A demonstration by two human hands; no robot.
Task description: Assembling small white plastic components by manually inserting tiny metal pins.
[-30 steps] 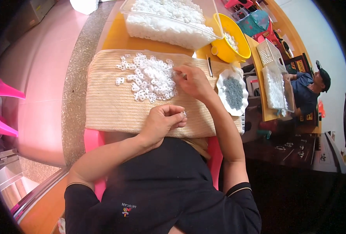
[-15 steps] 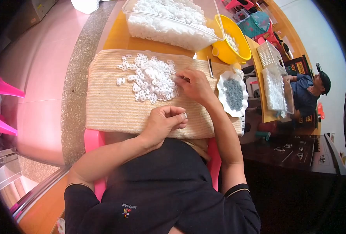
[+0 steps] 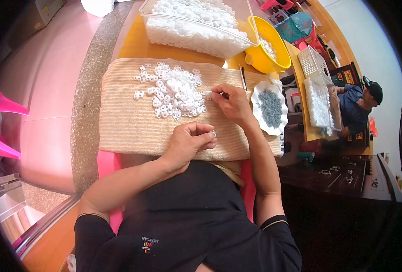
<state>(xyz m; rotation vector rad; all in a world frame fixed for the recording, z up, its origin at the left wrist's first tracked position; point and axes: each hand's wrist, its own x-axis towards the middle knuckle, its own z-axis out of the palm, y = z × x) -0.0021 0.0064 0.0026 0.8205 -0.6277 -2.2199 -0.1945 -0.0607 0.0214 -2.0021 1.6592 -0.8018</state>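
Cloth [image 3: 128,129]: white pile [image 3: 178,88] | clear bin [image 3: 247,19]: white pieces [image 3: 196,12] | dish [image 3: 273,131]: grey bits [image 3: 270,108]

A small pale piece [image 3: 214,133] is pinched in the left hand [image 3: 189,139]; a white tile [image 3: 206,93] is held by the right hand [image 3: 232,104] beside a white pile [image 3: 176,90] heaped on a striped towel [image 3: 128,131].

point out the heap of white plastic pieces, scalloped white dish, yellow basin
Heap of white plastic pieces [image 3: 178,90], head view: the heap's middle.
Scalloped white dish [image 3: 273,131], head view: lower rim.
Yellow basin [image 3: 283,52], head view: right side.
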